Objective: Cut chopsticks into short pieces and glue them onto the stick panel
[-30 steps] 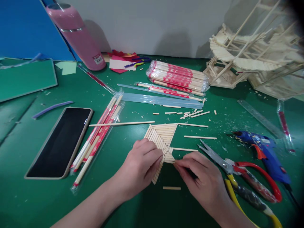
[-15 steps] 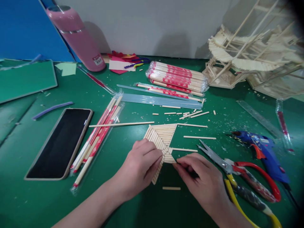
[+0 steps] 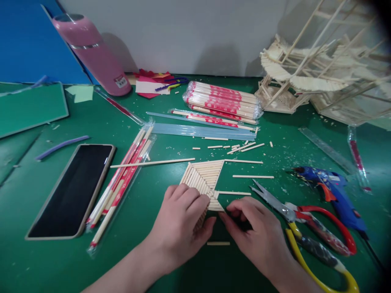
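On the green mat point(image 3: 171, 268), pale stick panel point(image 3: 204, 176) of slanting rows, left hand point(image 3: 183, 221) pressing flat, right hand point(image 3: 255, 232) fingers pinching its edge

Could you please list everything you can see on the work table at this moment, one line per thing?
stick panel: one, pale wood, table centre, under both hands
loose sticks: several, pale wood, around the panel
wrapped chopstick bundles: two lots, red and pale, back centre and left of centre
phone: one, black screen, left
pink bottle: one, back left, leaning
cutters: red and yellow handles, right
glue gun: one, blue, right
ruler: one, clear, right rear
stick model: one, pale wood, back right
table: green
left hand: pressing on the panel
right hand: fingertips at the panel's lower edge
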Demonstrator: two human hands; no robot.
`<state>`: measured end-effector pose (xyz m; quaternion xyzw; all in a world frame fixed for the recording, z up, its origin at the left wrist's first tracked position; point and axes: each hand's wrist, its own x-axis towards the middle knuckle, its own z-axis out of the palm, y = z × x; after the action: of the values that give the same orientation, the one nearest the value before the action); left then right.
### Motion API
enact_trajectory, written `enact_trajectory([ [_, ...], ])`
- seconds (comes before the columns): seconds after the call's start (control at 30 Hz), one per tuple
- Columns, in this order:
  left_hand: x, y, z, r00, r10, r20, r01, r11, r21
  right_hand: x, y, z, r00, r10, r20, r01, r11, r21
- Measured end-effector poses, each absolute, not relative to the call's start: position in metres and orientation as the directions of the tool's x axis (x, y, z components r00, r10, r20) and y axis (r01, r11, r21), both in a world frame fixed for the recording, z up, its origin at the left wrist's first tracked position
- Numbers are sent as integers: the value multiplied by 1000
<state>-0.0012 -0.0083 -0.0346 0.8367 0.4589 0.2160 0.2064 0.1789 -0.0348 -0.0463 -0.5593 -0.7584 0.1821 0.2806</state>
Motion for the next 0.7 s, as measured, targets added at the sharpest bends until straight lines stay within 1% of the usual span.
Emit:
enact_trajectory([
  [0.23, 4, -13, -38, 425, 891, 159, 747, -445, 494, 178, -34, -45, -240, 947, 215, 742, 322, -588],
  [0.7, 7, -14, -37, 423, 895, 142, 761, -436, 481, 179, -33, -50, -264, 931, 252, 730, 363, -579],
])
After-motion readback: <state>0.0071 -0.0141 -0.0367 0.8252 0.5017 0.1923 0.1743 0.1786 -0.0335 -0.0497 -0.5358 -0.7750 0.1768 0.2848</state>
